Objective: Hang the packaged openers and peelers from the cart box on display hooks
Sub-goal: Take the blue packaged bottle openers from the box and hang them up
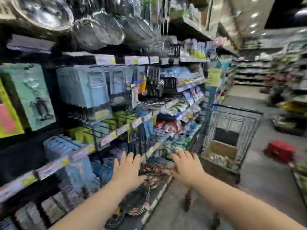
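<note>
The view is heavily blurred. Both arms reach forward at the bottom of the frame. My left hand (127, 170) is spread flat with fingers apart, near the lower shelf edge, holding nothing. My right hand (186, 165) is also open with fingers apart, a little to the right. A wire shopping cart (230, 130) stands ahead on the right in the aisle, with a brown cardboard box (222, 149) low inside it. Packaged kitchen tools (89, 87) in pale blue cards hang on the display at left, beside a green-carded opener pack (31, 95).
Shelving with price strips (121, 130) runs along the left, metal bowls and strainers (99, 29) hanging above. Wire baskets (149, 175) sit low just beyond my hands. A red basket (280, 151) lies on the floor at right. The aisle floor (259, 176) extends to the right.
</note>
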{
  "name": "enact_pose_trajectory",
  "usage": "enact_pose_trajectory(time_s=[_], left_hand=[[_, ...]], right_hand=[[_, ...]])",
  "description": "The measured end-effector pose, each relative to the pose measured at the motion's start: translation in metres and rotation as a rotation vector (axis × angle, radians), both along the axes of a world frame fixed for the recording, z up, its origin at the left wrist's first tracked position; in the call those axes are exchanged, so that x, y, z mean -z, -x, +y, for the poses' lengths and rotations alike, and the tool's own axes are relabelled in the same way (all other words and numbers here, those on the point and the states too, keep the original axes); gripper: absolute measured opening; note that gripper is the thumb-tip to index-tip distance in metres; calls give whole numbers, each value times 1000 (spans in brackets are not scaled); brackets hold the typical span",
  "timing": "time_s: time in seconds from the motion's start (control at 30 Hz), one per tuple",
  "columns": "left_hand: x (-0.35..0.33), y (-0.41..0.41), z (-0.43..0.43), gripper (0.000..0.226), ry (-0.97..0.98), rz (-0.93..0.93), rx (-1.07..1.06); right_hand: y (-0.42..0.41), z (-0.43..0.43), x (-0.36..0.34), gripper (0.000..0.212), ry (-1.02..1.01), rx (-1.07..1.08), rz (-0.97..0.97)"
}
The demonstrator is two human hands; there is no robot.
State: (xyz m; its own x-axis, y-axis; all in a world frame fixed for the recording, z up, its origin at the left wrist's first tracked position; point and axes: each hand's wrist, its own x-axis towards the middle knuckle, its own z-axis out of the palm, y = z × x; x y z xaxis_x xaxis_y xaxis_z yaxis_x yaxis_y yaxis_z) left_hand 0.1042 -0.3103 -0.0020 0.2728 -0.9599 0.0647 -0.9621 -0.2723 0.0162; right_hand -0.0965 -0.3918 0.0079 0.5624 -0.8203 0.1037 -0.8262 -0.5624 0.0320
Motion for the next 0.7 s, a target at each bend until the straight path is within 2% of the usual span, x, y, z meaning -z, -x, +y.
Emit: enact_pose_trajectory(time_s=[0.13,0.3,0.5,0.7], left_hand=[[12,104,-62,87,-9,29,146],[23,190,-116,84,-49,26,303],[41,233,-181,84,-124,4,388],[71,250,-274,83,-193,0,468]], right_hand=[[109,-30,9,58,-42,133,19],[198,-61,25,60,-100,244,6],[251,-105,55,60,-191,360,-5],[275,-183,76,60,-200,460,21]])
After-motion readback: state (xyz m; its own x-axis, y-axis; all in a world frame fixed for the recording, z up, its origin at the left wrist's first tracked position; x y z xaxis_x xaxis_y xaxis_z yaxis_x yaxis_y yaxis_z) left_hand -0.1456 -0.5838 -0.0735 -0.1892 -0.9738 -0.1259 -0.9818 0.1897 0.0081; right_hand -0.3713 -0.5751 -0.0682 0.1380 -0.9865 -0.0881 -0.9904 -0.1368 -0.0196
